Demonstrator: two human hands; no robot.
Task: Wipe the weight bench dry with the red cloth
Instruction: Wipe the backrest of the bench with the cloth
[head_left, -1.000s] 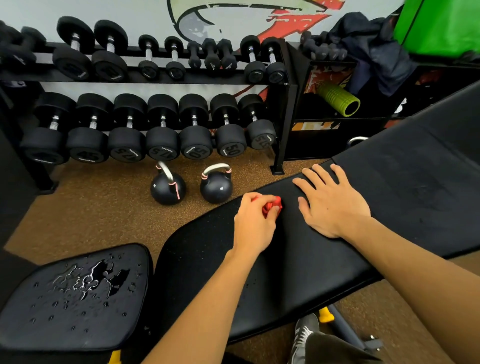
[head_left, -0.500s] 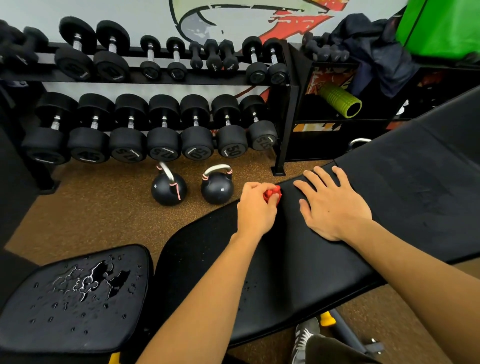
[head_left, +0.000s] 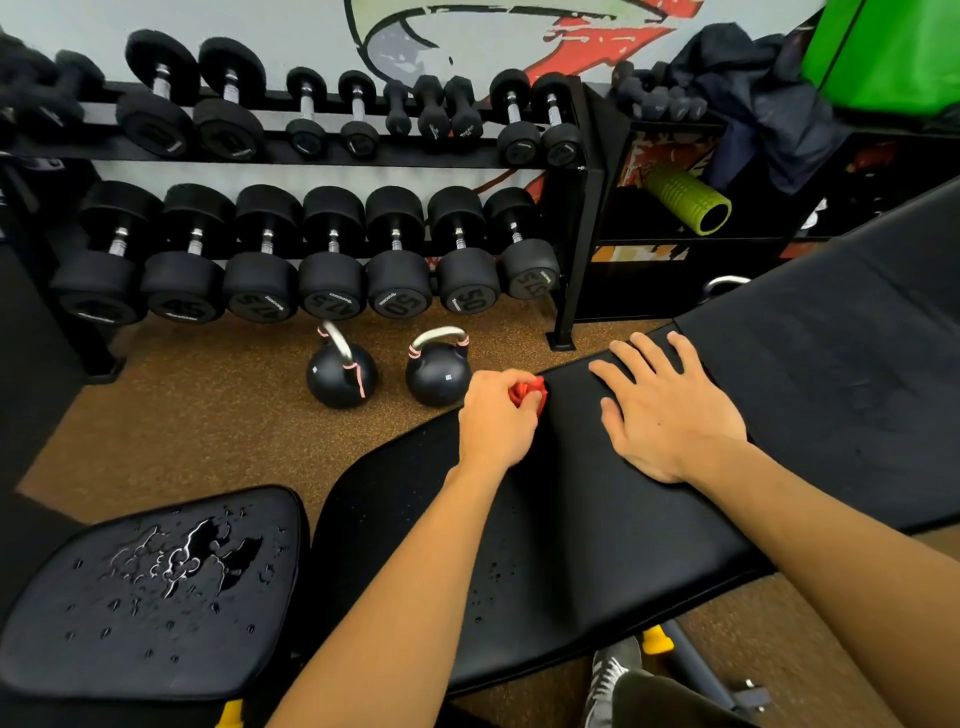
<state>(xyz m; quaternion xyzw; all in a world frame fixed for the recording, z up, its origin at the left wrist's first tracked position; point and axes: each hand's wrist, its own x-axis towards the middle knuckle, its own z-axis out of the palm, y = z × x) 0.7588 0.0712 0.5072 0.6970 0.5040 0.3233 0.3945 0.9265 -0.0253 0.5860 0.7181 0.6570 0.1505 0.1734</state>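
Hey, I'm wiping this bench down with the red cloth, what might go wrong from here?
The red cloth is balled up in your left hand, so it may smear water instead of soaking it up. The seat pad holds a puddle and many drops and is easy to miss. Drops also sit on the near part of the back pad. Your right hand lies flat on that pad and could slip if it is damp.

Bench pad (head_left: 597, 519) matt black vinyl; red cloth (head_left: 527, 392) soft fabric; seat (head_left: 93, 649) wet.
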